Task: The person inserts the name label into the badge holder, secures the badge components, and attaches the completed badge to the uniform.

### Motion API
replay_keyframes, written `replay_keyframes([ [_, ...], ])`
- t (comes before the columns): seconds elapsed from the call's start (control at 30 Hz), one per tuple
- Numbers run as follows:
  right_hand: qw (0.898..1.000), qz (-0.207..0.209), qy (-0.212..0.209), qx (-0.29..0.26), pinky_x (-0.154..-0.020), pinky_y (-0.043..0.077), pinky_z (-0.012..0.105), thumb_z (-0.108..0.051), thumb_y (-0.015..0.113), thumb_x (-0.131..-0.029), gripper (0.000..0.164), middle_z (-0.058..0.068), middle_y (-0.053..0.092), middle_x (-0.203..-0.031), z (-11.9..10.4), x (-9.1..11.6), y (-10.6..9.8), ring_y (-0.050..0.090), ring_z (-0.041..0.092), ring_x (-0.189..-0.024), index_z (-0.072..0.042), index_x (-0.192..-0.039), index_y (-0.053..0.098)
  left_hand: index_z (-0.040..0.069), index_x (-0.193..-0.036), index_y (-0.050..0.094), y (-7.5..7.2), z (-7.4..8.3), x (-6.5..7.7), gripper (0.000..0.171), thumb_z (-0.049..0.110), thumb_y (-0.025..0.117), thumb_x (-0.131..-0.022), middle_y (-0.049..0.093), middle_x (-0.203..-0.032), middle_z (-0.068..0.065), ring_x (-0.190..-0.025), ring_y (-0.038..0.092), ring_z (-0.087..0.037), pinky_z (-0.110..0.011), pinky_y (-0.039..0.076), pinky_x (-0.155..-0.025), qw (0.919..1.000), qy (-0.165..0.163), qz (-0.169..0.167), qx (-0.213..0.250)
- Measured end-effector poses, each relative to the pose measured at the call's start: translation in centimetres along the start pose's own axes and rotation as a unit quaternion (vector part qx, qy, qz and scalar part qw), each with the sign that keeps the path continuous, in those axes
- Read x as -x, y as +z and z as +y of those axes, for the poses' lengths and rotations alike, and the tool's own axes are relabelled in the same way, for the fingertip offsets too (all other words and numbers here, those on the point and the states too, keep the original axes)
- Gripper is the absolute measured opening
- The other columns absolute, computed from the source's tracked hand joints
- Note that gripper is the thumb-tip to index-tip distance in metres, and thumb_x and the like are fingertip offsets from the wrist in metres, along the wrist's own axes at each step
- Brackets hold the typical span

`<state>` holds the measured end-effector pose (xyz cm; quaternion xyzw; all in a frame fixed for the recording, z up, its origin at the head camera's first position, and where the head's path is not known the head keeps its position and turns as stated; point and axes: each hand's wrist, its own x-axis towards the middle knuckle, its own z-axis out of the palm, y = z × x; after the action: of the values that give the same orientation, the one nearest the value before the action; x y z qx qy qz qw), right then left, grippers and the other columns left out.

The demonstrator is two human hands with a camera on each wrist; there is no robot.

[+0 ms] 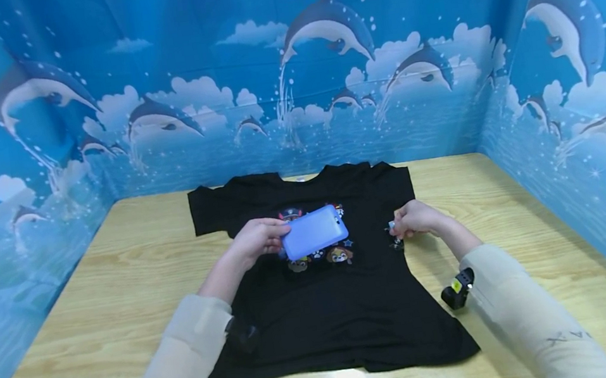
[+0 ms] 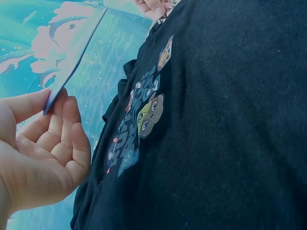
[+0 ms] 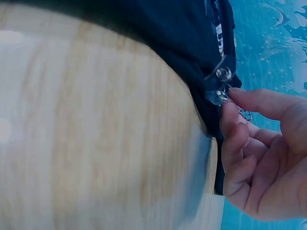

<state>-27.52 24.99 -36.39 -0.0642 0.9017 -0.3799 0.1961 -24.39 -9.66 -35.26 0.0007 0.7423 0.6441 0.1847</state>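
Note:
My left hand (image 1: 255, 241) pinches a flat blue card holder (image 1: 316, 232) by its left end, between thumb and fingers. The holder hangs tilted over the printed chest of a black T-shirt (image 1: 326, 320); the left wrist view shows it nearly edge-on. At the shirt's right side, just below the sleeve, my right hand (image 1: 420, 218) pinches a small badge clip (image 3: 223, 74) with a clear strap, metal snaps and a ring. Part of the clip is hidden behind the fingertips. Cartoon dog faces (image 2: 151, 115) show on the shirt front.
The shirt lies spread out, neck away from me, on a light wooden table (image 1: 134, 262). Blue dolphin-print curtains (image 1: 290, 88) stand around the back and both sides. Small cameras are strapped at both wrists, one black device (image 1: 457, 289) showing at the right.

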Motion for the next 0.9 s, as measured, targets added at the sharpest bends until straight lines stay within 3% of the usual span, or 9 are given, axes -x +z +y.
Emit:
replay_keyframes([
  [0.2, 1.000, 0.000, 0.012, 0.015, -0.046, 0.030, 0.022, -0.010, 0.063, -0.082, 0.013, -0.002, 0.058, -0.058, 0.0, 0.4, -0.6, 0.049, 0.009, -0.052, -0.006, -0.070, 0.059, -0.006, -0.115, 0.058, 0.0, -0.1, 0.0, 0.032, 0.015, 0.059, -0.090, 0.060, -0.072, -0.002, -0.066, 0.055, -0.015, -0.040, 0.045, -0.082, 1.0000, 0.000, -0.001, 0.000],
  [0.47, 1.000, -0.010, 0.022, 0.007, -0.048, 0.031, 0.023, -0.010, 0.061, -0.085, 0.017, -0.001, 0.060, -0.066, 0.2, 0.5, -1.0, 0.052, 0.011, -0.058, 0.003, -0.094, 0.064, -0.005, -0.114, 0.059, 0.0, 0.1, 0.0, 0.031, 0.015, 0.059, -0.090, 0.060, -0.074, -0.003, -0.067, 0.055, -0.016, -0.038, 0.045, -0.080, 1.0000, -0.002, 0.004, -0.004],
  [0.73, 0.999, -0.015, 0.014, -0.035, -0.048, 0.035, 0.023, -0.008, 0.055, -0.087, 0.009, 0.001, 0.064, -0.073, 0.2, 0.8, -1.1, 0.056, 0.012, -0.063, -0.002, -0.085, 0.062, -0.005, -0.115, 0.059, 0.0, 0.0, -0.1, 0.032, 0.015, 0.059, -0.090, 0.060, -0.075, -0.003, -0.066, 0.056, -0.014, -0.040, 0.045, -0.082, 1.0000, -0.005, 0.003, 0.000],
  [0.9, 0.998, 0.016, 0.014, -0.060, -0.053, 0.039, 0.024, -0.012, 0.057, -0.089, 0.014, -0.001, 0.065, -0.078, -0.1, 0.7, -1.0, 0.057, 0.013, -0.068, 0.001, -0.096, 0.060, -0.006, -0.116, 0.058, 0.1, 0.0, -0.2, 0.033, 0.014, 0.059, -0.090, 0.060, -0.075, -0.003, -0.066, 0.055, -0.014, -0.039, 0.045, -0.082, 1.0000, -0.003, 0.002, -0.001],
])
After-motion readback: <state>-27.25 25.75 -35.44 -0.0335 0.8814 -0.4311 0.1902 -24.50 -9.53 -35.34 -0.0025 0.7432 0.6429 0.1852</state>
